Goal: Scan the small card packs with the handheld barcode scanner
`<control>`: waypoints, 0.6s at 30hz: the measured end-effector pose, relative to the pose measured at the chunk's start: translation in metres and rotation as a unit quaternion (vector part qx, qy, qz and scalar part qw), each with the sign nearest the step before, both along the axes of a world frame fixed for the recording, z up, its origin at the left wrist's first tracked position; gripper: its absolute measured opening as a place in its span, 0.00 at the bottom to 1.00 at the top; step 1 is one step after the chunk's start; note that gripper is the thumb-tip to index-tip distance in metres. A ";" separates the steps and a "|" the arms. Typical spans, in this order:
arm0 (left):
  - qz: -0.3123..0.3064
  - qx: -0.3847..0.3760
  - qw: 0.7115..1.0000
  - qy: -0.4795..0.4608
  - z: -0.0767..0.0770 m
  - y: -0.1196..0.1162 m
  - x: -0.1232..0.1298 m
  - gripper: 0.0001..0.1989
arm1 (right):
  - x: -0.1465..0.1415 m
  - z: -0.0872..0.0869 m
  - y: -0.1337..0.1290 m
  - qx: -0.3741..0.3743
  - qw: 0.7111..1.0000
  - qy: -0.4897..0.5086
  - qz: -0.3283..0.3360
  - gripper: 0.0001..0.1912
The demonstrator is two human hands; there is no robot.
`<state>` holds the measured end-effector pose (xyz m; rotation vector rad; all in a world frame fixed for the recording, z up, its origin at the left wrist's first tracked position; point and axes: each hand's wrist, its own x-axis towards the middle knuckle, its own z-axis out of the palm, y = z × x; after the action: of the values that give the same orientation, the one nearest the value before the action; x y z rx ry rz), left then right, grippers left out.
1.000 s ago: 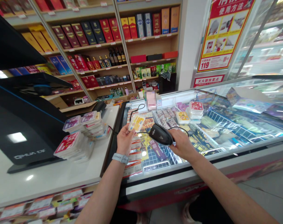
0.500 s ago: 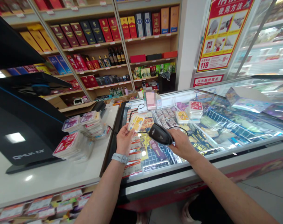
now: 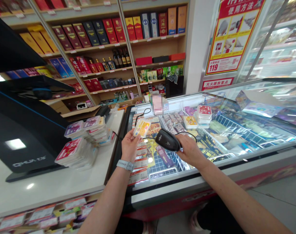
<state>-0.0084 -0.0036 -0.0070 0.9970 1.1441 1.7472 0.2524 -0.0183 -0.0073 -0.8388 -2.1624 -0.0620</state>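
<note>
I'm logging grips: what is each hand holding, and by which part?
Left hand: a yellow-and-white pack, by its near edge. Right hand: a black scanner, by its handle, mostly hidden.

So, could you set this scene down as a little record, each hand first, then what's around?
Left hand: holds a yellow-labelled plastic pack
Right hand: grips a black handheld barcode scanner, apart from the pack
Left wrist: pale grey watch
Beneath hands: glass-topped chest freezer
On its glass: a red-topped stack of packs
Counter, left: red-labelled stack near a dark terminal
Behind: shelved gift boxes, bottles
</note>
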 end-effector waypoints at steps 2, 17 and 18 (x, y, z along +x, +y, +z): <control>0.000 0.001 1.000 0.000 -0.001 0.000 -0.001 0.23 | 0.000 0.001 0.000 0.003 1.000 0.001 0.002 0.15; -0.001 0.001 1.000 -0.008 0.000 0.000 -0.001 0.24 | 0.000 -0.001 0.001 0.005 1.000 0.009 0.010 0.16; 0.000 -0.002 1.000 -0.013 0.000 0.000 -0.001 0.25 | 0.000 0.000 0.001 0.007 1.000 0.010 0.010 0.16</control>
<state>-0.0091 -0.0033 -0.0070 0.9692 1.1323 1.7524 0.2528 -0.0175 -0.0076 -0.8080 -2.1488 -0.0578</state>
